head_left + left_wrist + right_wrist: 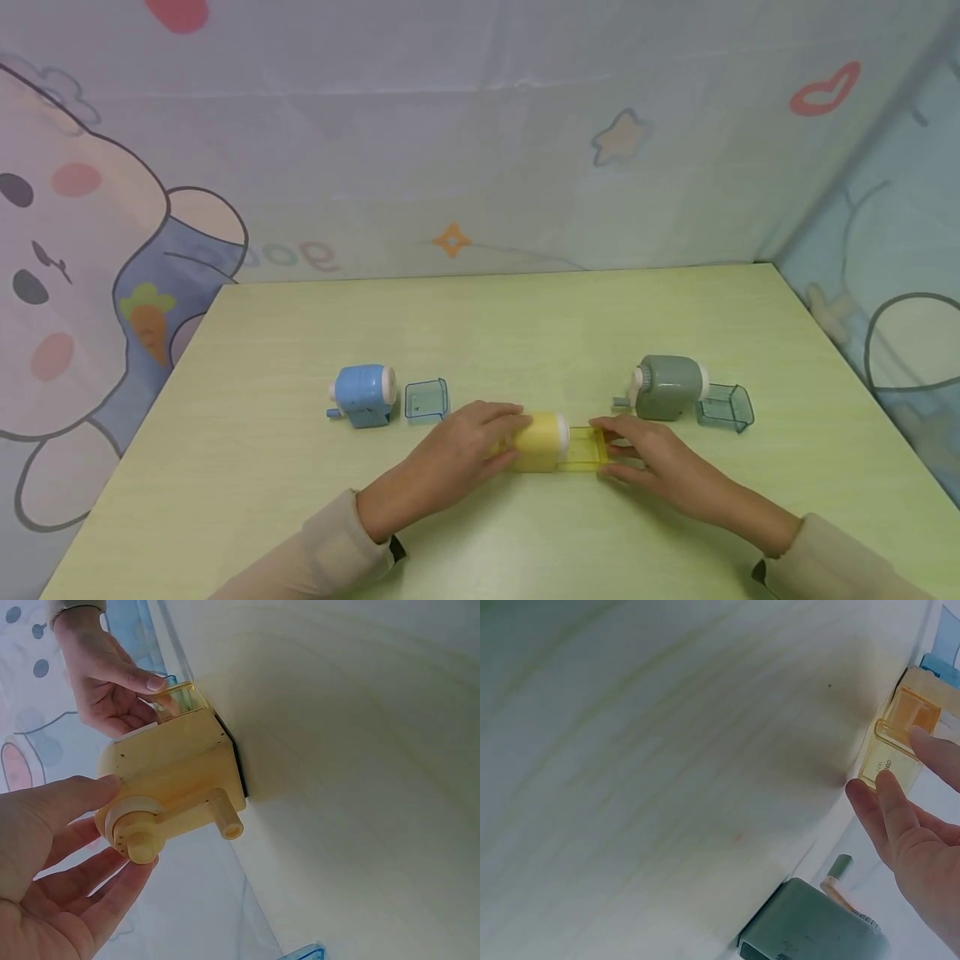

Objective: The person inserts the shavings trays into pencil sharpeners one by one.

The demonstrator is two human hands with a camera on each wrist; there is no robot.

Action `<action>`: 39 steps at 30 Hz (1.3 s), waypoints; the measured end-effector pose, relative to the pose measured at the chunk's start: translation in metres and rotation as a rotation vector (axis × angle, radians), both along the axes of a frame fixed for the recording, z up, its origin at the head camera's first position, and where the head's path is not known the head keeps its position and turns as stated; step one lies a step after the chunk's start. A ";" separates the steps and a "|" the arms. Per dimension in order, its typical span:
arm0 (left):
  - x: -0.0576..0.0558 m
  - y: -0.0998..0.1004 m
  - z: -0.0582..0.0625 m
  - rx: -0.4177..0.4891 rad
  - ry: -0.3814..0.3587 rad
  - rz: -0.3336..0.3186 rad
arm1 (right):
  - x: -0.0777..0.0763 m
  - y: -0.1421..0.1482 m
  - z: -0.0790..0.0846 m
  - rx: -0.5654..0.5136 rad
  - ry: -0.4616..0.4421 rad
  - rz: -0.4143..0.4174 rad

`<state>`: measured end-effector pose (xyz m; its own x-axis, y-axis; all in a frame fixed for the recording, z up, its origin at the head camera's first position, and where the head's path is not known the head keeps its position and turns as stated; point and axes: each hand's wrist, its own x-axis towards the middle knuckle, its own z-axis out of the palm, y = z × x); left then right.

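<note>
Two pale sleeves (337, 537) are closest to me, and out of them a person's hands reach over the light yellow-green table (487, 333). The left hand (461, 446) grips the yellow sharpener (538, 446) at the end with the crank (227, 817), thumb on one side and fingers round the other. That sharpener sits between the two hands, a bit closer to the person than the other sharpeners are. The right hand (660, 460) pinches the outer end of the yellow tray (583, 450), a see-through little drawer that sticks out past the sharpener's other end. I can't see how much of it is inside.

Over on the left is the blue sharpener (363, 396), with the blue tray (427, 400) lying just beside it. On the right is the green sharpener (670, 387), with the green tray (726, 407) by its end; I can't tell if those two touch.

I think the step now is sliding the yellow tray. With the other two trays out, my guess is that it's coming out. The next move calls for the left hand to hold firm while the right hand pulls straight, so nothing sticks or tips
</note>
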<state>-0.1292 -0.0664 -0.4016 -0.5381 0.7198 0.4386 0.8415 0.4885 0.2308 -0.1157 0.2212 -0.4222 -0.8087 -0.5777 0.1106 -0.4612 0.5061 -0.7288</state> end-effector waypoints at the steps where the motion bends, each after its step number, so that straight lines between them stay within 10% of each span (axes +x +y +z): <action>1: 0.000 0.000 0.000 -0.001 0.000 0.001 | 0.000 0.000 0.000 0.001 0.000 0.000; 39: 0.001 0.000 0.002 -0.010 -0.014 0.009 | -0.005 -0.011 -0.004 -0.019 0.031 0.025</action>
<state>-0.1277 -0.0663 -0.3997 -0.5510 0.7190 0.4235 0.8335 0.4988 0.2377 -0.1203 0.2103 -0.4267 -0.7902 -0.5950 0.1467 -0.4959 0.4802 -0.7235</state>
